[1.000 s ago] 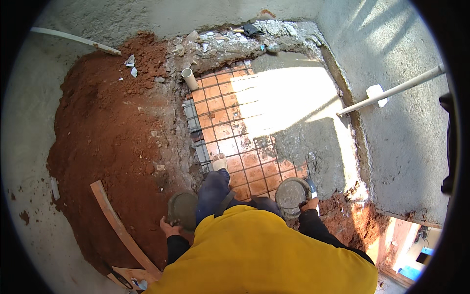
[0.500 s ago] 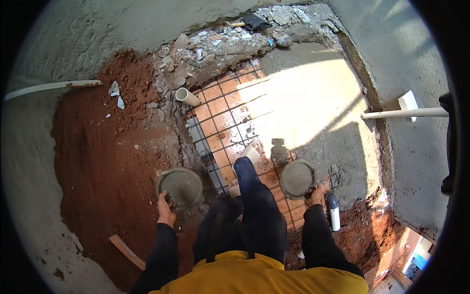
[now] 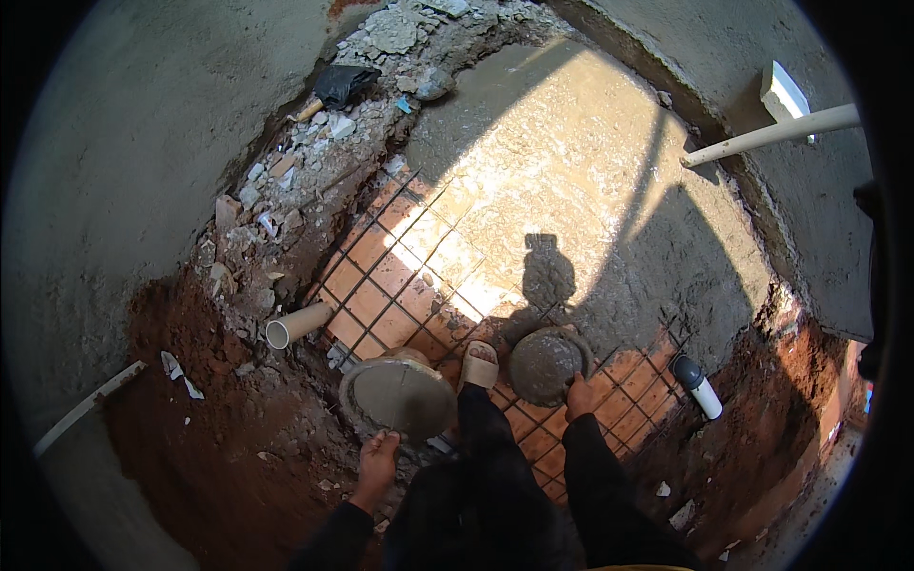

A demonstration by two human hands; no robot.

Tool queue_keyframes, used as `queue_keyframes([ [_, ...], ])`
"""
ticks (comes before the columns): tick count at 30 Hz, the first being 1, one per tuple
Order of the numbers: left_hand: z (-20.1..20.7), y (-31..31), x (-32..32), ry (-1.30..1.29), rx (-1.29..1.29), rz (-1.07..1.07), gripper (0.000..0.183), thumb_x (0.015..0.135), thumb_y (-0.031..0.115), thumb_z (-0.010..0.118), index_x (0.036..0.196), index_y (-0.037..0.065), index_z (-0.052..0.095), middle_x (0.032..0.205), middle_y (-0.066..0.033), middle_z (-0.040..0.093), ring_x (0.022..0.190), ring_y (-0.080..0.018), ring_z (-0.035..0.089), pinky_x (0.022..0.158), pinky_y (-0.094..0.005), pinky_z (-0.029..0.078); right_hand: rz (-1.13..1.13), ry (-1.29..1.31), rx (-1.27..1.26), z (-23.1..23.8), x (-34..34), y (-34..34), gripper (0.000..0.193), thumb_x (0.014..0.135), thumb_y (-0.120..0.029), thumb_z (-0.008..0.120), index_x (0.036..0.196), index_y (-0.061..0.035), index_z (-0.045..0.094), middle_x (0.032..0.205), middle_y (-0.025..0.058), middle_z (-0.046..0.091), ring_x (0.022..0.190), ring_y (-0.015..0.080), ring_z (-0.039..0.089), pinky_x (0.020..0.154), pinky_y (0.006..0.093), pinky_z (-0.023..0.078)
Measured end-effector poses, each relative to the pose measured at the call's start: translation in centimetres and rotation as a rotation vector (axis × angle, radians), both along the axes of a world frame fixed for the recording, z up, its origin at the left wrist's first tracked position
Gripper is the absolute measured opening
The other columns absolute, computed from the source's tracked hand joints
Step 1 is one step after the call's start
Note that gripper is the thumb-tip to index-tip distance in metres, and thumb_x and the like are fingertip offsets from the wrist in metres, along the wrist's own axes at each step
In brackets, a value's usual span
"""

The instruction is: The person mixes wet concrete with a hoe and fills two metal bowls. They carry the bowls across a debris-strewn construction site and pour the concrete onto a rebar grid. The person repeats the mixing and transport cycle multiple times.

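In my left hand point(image 3: 378, 466) is the near rim of a round grey basin point(image 3: 349, 398), its fingers closed on the edge. Smooth wet concrete point(image 3: 390, 392) fills this basin, half of it in shade. My right hand point(image 3: 578, 398) is closed on the right rim of a second round basin point(image 3: 515, 369), which also holds wet grey concrete point(image 3: 547, 366). Both basins are held over the steel bar grid point(image 3: 381, 306) or its edge, one on each side of my sandalled foot point(image 3: 479, 364). Whether either basin touches the ground is hard to see.
Freshly laid wet concrete point(image 3: 590, 171) covers the far side of the grid. A beige pipe stub point(image 3: 297, 325) and a capped white pipe point(image 3: 700, 388) stick up at its sides. Another pipe point(image 3: 771, 133) juts from the right wall. Rubble point(image 3: 286, 171) and red soil point(image 3: 190, 457) lie leftward.
My view has turned to the right and forward. The left basin has come up and over toward the grid, looking larger now. The right basin has shifted toward my foot, with my hand on its rim.
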State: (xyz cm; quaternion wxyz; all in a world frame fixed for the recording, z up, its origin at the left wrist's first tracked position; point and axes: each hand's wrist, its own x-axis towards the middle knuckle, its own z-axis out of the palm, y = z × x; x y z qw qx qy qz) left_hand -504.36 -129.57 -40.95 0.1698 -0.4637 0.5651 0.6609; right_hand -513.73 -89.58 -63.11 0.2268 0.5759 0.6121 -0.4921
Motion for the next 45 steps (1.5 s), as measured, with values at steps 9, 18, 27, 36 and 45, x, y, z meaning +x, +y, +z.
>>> queue_keyframes([
  [9,17.9,-0.4,-18.4,0.024,0.401,-0.554,0.026,0.105,0.019,0.053,0.114,-0.001,0.067,0.085,0.0050,0.051,0.074,-0.0025,0.042,0.068,-0.0218,0.039,0.014,0.281,-0.460,9.3,-8.6,-4.5,0.072,0.096,-0.054,0.056,0.144,-0.0007,0.047,0.140,0.0148,0.054,0.122,0.0310,0.054,0.104,0.0412,0.044],
  [18,12.1,-8.2,-33.3,0.273,0.171,-0.605,0.028,0.103,0.018,0.057,0.121,-0.001,0.068,0.106,0.0007,0.069,0.095,-0.0073,0.055,0.088,-0.0234,0.045,-0.556,0.549,-0.779,16.4,-15.0,-17.6,0.069,0.097,-0.057,0.051,0.142,-0.0037,0.048,0.141,0.0118,0.054,0.127,0.0291,0.051,0.107,0.0425,0.041],
  [27,-5.3,-18.5,-42.5,0.325,0.138,-0.363,0.033,0.104,0.028,0.055,0.115,0.002,0.071,0.105,-0.0029,0.073,0.090,-0.0093,0.064,0.083,-0.0277,0.050,-0.315,0.713,-0.664,11.8,-28.6,-32.7,0.066,0.098,-0.057,0.049,0.141,-0.0066,0.049,0.140,0.0115,0.054,0.127,0.0288,0.051,0.110,0.0425,0.038],
  [36,-13.5,-23.7,-40.3,0.371,0.249,-0.040,0.036,0.102,0.035,0.058,0.110,0.003,0.072,0.103,-0.0017,0.073,0.086,-0.0088,0.064,0.081,-0.0255,0.048,-0.007,0.722,-0.532,8.4,-33.0,-35.1,0.064,0.098,-0.049,0.053,0.142,-0.0031,0.047,0.141,0.0131,0.052,0.129,0.0268,0.049,0.110,0.0394,0.037],
  [45,-16.0,-21.3,-31.0,0.222,0.396,0.457,0.053,0.102,0.050,0.053,0.126,0.003,0.061,0.111,-0.0064,0.069,0.093,-0.0124,0.065,0.078,-0.0282,0.051,0.378,0.799,-0.292,13.1,-31.7,-37.6,0.048,0.095,-0.026,0.065,0.129,0.0045,0.055,0.122,0.0120,0.062,0.109,0.0186,0.056,0.098,0.0328,0.043],
])
